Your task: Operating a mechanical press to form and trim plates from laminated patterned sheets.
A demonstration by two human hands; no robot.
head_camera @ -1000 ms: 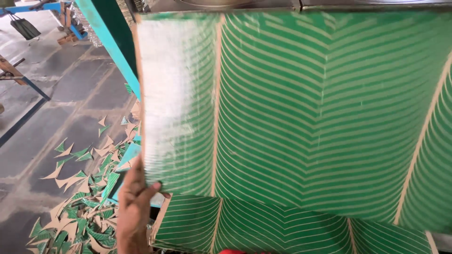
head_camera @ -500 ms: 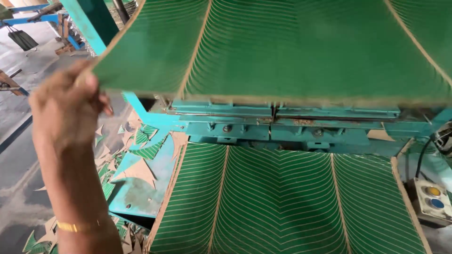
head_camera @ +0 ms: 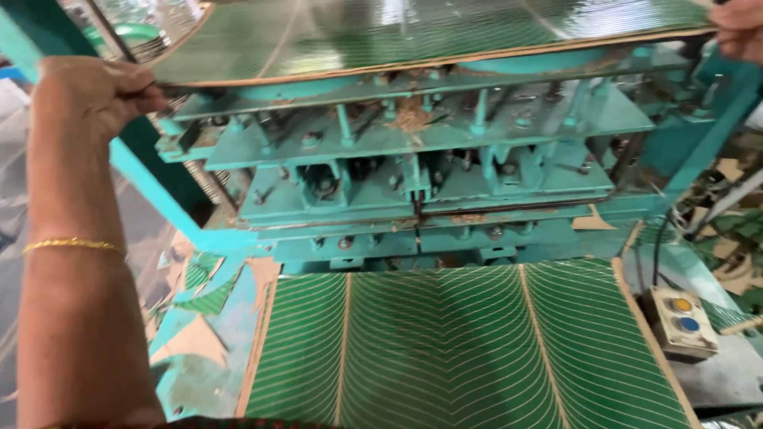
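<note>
You are standing at a teal press machine (head_camera: 413,183) on a workshop floor strewn with green and tan offcuts (head_camera: 203,298), with a small control box (head_camera: 679,322) carrying a yellow and a blue button near the machine's lower right corner. Your left hand (head_camera: 95,95), a gold bangle (head_camera: 71,246) on its wrist, has its fingers closed in a pinch on the left edge of a glossy green sheet (head_camera: 413,32) printed with pale leaf veins; the sheet lies nearly flat across the top of the press, level with its upper plate. Your right hand (head_camera: 739,28) shows only at the top right corner of the view, touching the sheet's right edge; you cannot tell from here how its fingers sit. Below the press, a stack of the same green sheets (head_camera: 469,349) rests at the front edge of the machine. Judging from this, you are partway through laying the sheet onto the press. The next move would seem to call for keeping both edges level and squaring the sheet to the plate's edges before you release it, fingers clear of the gap.
</note>
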